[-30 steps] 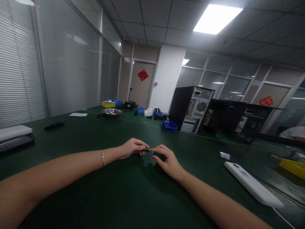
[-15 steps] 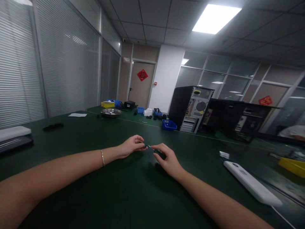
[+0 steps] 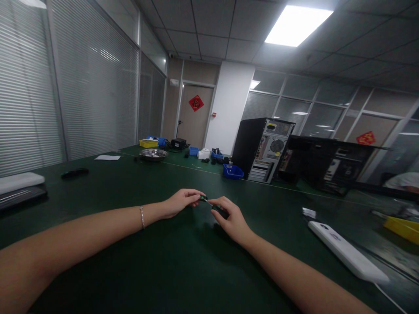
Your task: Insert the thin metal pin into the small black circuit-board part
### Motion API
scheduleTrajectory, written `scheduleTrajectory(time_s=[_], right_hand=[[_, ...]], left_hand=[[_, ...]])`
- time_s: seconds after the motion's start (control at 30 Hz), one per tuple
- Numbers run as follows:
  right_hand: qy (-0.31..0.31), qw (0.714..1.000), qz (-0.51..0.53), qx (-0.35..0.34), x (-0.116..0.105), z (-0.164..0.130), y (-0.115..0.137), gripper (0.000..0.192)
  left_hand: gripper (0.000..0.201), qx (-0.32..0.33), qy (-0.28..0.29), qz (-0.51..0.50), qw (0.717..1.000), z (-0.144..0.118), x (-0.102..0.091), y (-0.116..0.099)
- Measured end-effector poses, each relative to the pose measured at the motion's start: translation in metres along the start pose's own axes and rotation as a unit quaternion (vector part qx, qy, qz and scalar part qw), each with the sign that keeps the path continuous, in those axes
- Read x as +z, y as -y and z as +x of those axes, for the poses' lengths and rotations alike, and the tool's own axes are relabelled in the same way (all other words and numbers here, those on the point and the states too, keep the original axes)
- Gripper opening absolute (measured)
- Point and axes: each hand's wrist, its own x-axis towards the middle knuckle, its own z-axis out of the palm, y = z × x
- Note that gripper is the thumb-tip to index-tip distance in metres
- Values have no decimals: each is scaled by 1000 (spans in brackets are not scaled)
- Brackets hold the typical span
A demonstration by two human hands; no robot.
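Over the green table (image 3: 157, 270), my left hand (image 3: 183, 202) pinches a small dark piece (image 3: 203, 198) between thumb and fingers. The piece is too small for me to tell its kind. My right hand (image 3: 233, 218) is wrapped round the dark handle of a screwdriver (image 3: 220, 211). Its thin metal shaft points left, and the tip meets or nearly meets the small piece; I cannot tell which. Part of the handle is hidden by my right fingers.
A white power strip (image 3: 347, 250) lies to the right. Ahead stand a computer tower (image 3: 258, 148), a blue bin (image 3: 233, 172) and a metal bowl (image 3: 153, 154). At left are a dark object (image 3: 74, 173) and a white sheet (image 3: 107, 157). A person's sleeve (image 3: 404, 181) shows far right.
The fingers of my left hand have stretched further along the small dark piece, which now sits slightly higher and turned. My right hand with the screwdriver has hardly moved.
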Motion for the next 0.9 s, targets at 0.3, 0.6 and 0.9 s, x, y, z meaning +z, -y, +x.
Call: scheduleTrajectory(time_s=[0.3, 0.6, 0.9], right_hand=[[1, 1000, -25, 15, 3, 0, -6, 29], [13, 1000, -22, -7, 0, -1, -3, 35], [13, 1000, 14, -13, 1, -1, -7, 32]], left_hand=[[35, -26, 17, -45, 999, -2, 2, -3], [31, -35, 27, -57, 997, -5, 2, -7], [30, -61, 50, -123, 989, -5, -2, -7]])
